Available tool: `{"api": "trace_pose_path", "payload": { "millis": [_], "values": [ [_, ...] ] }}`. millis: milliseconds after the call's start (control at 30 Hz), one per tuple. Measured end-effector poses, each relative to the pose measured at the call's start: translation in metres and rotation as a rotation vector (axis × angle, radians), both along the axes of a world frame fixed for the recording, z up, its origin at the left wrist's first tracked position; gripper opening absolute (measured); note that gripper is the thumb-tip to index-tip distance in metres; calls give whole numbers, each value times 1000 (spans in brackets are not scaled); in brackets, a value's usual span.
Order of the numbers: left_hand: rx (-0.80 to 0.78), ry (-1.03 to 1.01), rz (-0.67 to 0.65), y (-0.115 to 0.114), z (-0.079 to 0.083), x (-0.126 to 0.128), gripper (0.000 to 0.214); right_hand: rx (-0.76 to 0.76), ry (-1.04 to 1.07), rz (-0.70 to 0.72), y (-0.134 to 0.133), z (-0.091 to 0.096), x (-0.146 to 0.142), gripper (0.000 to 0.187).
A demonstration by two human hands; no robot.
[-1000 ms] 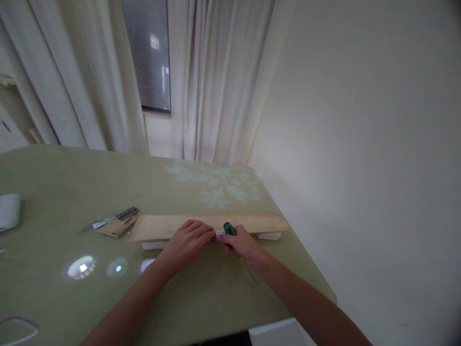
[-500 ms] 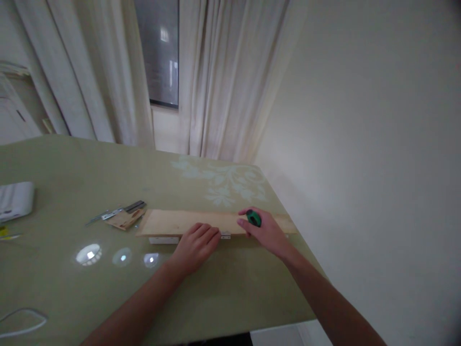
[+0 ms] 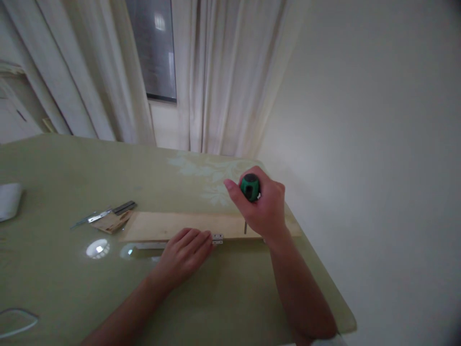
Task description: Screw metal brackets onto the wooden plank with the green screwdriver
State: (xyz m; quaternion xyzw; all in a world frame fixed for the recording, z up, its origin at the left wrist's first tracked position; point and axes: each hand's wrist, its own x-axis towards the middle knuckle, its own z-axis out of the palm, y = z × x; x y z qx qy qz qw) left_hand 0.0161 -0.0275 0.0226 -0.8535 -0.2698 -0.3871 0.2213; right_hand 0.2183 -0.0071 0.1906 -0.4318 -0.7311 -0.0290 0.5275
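Far left, a white object [image 3: 9, 201] lies at the table [image 3: 72, 283] margin and a thin cable loop [image 3: 16, 323] lies near the front corner, both well apart from the work. Next come metal strips [image 3: 108, 212] and a small wood offcut [image 3: 110, 222], just beside the left end of the long wooden board [image 3: 165, 226], which lies flat across the table. The left hand [image 3: 183, 254] rests flat at the board's near edge, fingers [image 3: 200, 238] stretched out and gripping nothing, tips touching a small metal hinge [image 3: 217, 238]. The right hand [image 3: 266, 214] is closed tight round a green-handled screwdriver [image 3: 249, 186], held upright with its shaft pointing down at the board, right of the hinge. Whether the tip touches the wood cannot be told. Risks, as judged: the tip could skid off and jab the nearby left fingers, and the board could shift under pressure, since only the fingertips steady it. The board's right end sits near the table's right edge, with a drop beyond and the wall close. Bare table in front and behind gives room; the left side is partly taken up.
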Motion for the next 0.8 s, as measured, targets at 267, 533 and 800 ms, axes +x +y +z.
{"api": "trace_pose_path", "payload": {
  "millis": [267,533,800],
  "values": [
    [-87,-65,-3,-2,6,4,13,24,-93,19,12,-4,15,25],
    [-256,38,-152,3,9,-14,25,25,-78,13,11,6,24,23],
    [-347,-7,-182,6,9,-21,25,-101,-129,151,12,-2,13,31]
  ]
}}
